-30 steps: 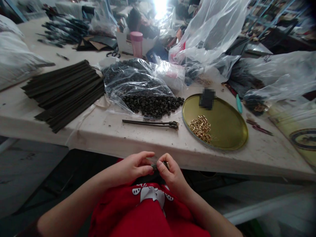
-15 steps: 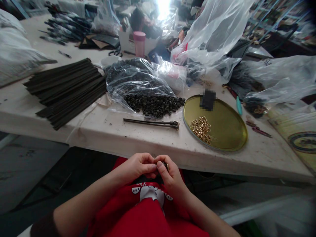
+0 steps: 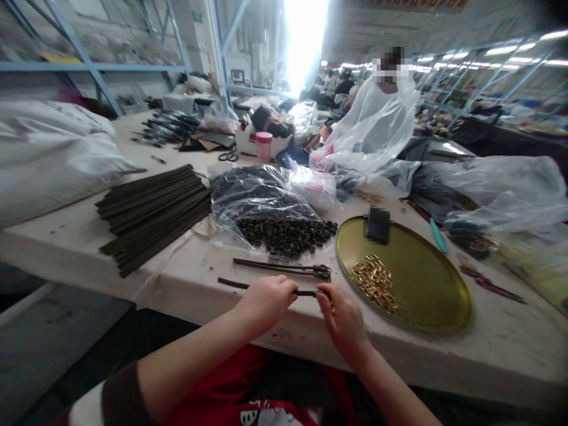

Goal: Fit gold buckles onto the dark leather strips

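A narrow dark strap [image 3: 233, 283] runs sideways between my hands, low over the front of the table. My left hand [image 3: 271, 299] is closed around its middle, and the free end sticks out to the left. At the other end my right hand [image 3: 339, 307] pinches the strap; its fingers hide that tip. Just beyond lie a few finished-looking straps [image 3: 275, 266] with small metal buckles at their right ends. Behind them is a heap of small dark loops [image 3: 295, 238] spilling from a clear plastic bag [image 3: 261, 189]. Gold buckles [image 3: 373, 281] are piled on a round gold tray [image 3: 435, 290].
A fanned stack of dark strips [image 3: 153, 213] lies at the left, beside a white sack [image 3: 53, 157]. Scissors [image 3: 492, 284] and a turquoise-handled tool [image 3: 438, 235] rest right of the tray. Farther back stand a pink-lidded jar [image 3: 263, 148] and plastic bags [image 3: 368, 130].
My hands have risen from my lap to the table's front edge and moved apart, and the strap now shows between them. The view has tilted up, showing more of the room.
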{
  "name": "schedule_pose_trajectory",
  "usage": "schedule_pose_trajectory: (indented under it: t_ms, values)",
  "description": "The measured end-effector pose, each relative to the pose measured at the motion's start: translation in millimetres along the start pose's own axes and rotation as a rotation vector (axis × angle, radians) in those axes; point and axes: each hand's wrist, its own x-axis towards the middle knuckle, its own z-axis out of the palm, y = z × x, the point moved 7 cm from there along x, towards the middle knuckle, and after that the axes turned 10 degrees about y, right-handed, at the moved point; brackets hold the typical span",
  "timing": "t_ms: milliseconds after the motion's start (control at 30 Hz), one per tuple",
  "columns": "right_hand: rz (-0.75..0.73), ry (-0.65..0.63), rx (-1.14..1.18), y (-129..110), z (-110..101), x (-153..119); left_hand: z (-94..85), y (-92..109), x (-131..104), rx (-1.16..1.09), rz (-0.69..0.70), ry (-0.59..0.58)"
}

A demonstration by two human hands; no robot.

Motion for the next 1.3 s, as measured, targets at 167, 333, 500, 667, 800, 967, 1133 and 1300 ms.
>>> schedule_pose_trajectory:
  t_ms: [167, 333, 500, 667, 800, 967, 1133, 1300]
  values:
    - [-0.24, 0.157, -0.343, 35.5, 9.1, 16.8, 10.2, -31.6, 9.0, 0.175, 0.006, 0.064]
    - [-0.307, 0.226, -0.324, 44.4, 19.4, 14.4, -47.1, -134.2, 4.9, 0.398, -0.284, 0.156]
    - [-0.352, 0.231, -0.345, 45.7, 22.3, 18.3, -104.5, -262.3, -13.8, 0.632, -0.691, 0.159]
    - [-0.309, 0.215, -0.351, 48.8, 23.2, 17.7, -98.9, -299.6, -25.2, 0.71, -0.858, 0.117]
    - [-0.24, 0.2, -0.336, 50.8, 22.2, 17.2, -111.3, -284.7, -28.5, 0.717, -0.869, 0.127]
    - [-0.188, 0.258, -0.203, 41.6, 6.3, 17.1, -135.3, -220.1, -37.5, 0.698, -0.734, 0.158]
    - [0.149, 0.102, 0.395, 7.2, -0.7, 14.2, -86.3, -96.3, -52.9, 0.5, -0.301, 0.072]
    - [0.469, -0.186, 0.854, -33.7, 8.2, -2.0, -31.8, -7.6, -69.7, 0.047, -0.172, -0.063]
